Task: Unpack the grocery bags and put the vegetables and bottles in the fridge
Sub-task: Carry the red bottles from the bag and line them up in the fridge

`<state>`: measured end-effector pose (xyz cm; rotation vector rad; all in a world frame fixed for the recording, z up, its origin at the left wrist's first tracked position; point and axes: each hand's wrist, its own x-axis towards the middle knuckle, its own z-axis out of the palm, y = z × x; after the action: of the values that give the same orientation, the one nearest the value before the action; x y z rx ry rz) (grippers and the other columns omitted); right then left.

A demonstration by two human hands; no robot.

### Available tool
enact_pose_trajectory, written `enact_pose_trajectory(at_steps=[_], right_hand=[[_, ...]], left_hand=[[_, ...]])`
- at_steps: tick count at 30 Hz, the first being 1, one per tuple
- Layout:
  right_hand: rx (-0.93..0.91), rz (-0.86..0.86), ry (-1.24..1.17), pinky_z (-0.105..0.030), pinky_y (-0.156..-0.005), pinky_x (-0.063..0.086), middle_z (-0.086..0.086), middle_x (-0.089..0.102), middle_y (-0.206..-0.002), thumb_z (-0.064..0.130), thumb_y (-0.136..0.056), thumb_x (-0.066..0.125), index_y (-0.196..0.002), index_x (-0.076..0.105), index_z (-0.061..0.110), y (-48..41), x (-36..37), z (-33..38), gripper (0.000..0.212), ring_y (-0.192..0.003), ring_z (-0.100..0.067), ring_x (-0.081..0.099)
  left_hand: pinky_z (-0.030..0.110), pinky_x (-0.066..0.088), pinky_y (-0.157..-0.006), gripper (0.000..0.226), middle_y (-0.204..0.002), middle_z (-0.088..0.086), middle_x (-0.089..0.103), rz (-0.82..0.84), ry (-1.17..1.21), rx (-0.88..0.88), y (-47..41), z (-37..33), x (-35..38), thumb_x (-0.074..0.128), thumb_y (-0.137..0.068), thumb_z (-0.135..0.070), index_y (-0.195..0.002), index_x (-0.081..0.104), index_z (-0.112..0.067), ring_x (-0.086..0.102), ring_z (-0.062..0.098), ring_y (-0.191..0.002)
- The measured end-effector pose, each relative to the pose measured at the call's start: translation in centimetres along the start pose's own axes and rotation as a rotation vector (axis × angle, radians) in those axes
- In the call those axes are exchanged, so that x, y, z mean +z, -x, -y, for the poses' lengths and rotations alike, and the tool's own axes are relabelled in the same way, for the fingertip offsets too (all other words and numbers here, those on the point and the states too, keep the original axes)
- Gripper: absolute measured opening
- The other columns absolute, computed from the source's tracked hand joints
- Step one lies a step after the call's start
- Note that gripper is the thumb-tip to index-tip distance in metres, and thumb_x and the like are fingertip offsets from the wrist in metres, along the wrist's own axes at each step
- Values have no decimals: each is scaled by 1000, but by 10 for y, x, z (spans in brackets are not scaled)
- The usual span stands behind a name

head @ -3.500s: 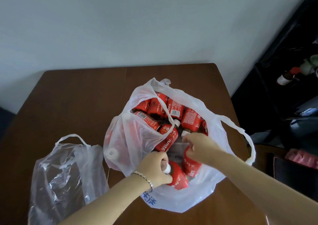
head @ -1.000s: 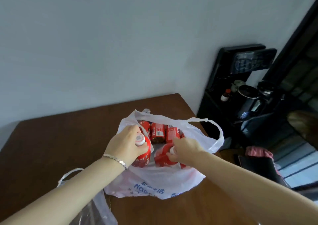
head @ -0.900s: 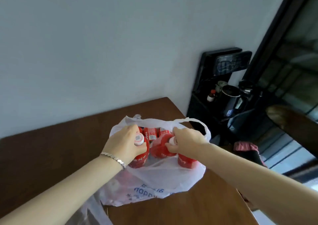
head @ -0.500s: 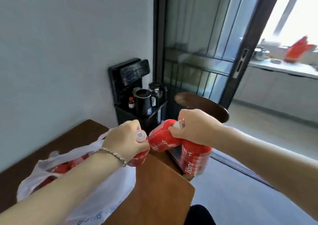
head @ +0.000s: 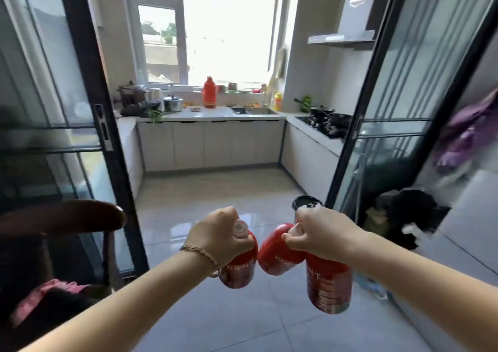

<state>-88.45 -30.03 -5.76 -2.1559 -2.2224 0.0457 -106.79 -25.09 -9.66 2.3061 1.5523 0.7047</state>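
Plainly mid-carry, the left hand (head: 218,233) curls its fingers tight round the neck of one red bottle (head: 238,270), body hanging below the knuckles. The right hand (head: 320,233) clamps two necks at once, so the tilted bottle (head: 277,256) splays out past the thumb and the upright bottle (head: 328,287) dangles beneath the fingers, probably to carry three per trip.

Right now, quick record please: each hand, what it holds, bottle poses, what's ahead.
left hand: grips left bottle by its neck, white cap showing
right hand: grips two red bottles by their necks
hanging bottle: roughly upright below the right hand
tilted bottle: leans toward left bottle; contact unclear
ahead: kitchen counter past open sliding door
fridge: not identifiable
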Motion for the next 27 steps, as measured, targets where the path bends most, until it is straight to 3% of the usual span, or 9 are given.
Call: enact_pose_trajectory(at_steps=[5,8,13,18,21,24,27], right_hand=[[225,11,55,-28,-65,39,-3,63,-90,47,-84,51,-81,49,18,25,-27,-162,30,-75,-19,49],[378,23,45,-31,-71,45,-3,66,-94,46,-83,52,-91,59,14,33,-37,-242,34,-80,-21,55],[606,33,60,-32,-69,42,-6,66,-98,44,-83,53,-87,57,15,34,-43,-358,30,-92,-29,61],[832,38,55,-31,-62,36,-9,66,-96,47,-82,54,-93,59,5,21,-51,-464,43,-82,-28,59],[952,34,11,-30,-54,30,-5,54,-78,47,-81,55,-77,49,12,7,-66,-525,35,-67,-22,46],[1073,-33,-34,-30,-51,24,-2,45,-71,48,-79,56,-74,45,17,-1,-80,-586,34,-60,-19,39],[1184,-132,-52,-30,-54,33,-2,54,-74,52,-80,57,-77,53,13,-2,-94,-642,39,-63,-18,49]], left_hand=[[28,51,-73,28,-88,-1,57,134,92,173,-85,-140,95,66,-75,-38,-93,58,-19,58,20,-85],[29,51,-69,26,-84,-2,57,215,158,250,-127,-212,143,66,-74,-38,-89,57,-19,57,19,-82],[29,48,-66,26,-73,-6,54,330,269,390,-193,-315,220,67,-71,-41,-79,56,-19,55,17,-73],[26,43,-62,25,-70,-8,52,447,328,584,-266,-410,286,68,-72,-38,-76,52,-20,54,16,-72],[28,45,-61,27,-73,-6,56,518,361,663,-315,-469,319,69,-71,-38,-81,57,-16,53,14,-69],[27,45,-62,27,-77,-4,60,535,378,750,-358,-531,350,69,-70,-37,-81,58,-16,57,16,-72],[28,48,-65,23,-73,-5,58,553,413,810,-392,-591,378,68,-71,-35,-77,55,-17,60,18,-75]])
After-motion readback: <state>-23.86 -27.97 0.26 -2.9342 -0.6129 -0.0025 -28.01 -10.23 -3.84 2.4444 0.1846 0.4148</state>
